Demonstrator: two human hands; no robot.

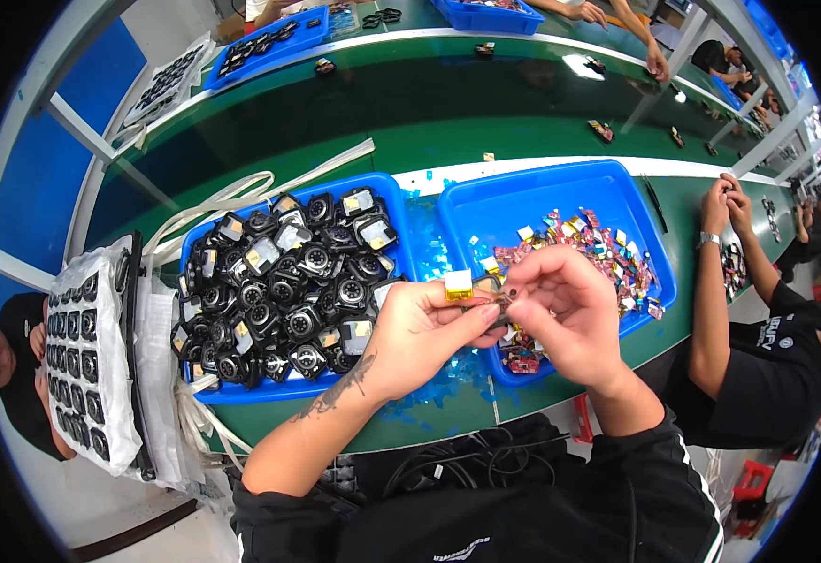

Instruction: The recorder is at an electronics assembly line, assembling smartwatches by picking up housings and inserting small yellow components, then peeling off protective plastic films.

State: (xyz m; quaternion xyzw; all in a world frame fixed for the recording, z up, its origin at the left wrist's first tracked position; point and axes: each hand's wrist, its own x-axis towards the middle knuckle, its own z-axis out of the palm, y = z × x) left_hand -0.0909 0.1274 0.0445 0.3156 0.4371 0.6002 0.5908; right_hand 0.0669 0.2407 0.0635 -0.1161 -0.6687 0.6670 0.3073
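In front of me both hands come together over the gap between two blue bins. My left hand (420,328) pinches a small dark watch case, mostly hidden by the fingers. A yellow strip with a white square end (458,284) sticks up from it above the left fingers. My right hand (565,314) has its thumb and fingertips closed on the same watch case from the other side. Left of my hands, a blue bin (393,192) is heaped with black watch cases (288,286). Behind my right hand, another blue bin (485,192) holds many small colourful circuit parts (607,249).
A thin dark tool (654,204) lies beside the right bin. Blue scraps (429,244) litter the green table. White straps (232,197) run behind the left bin. At left stands a tray of watch cases (91,347). A co-worker's hands (725,202) are at the right.
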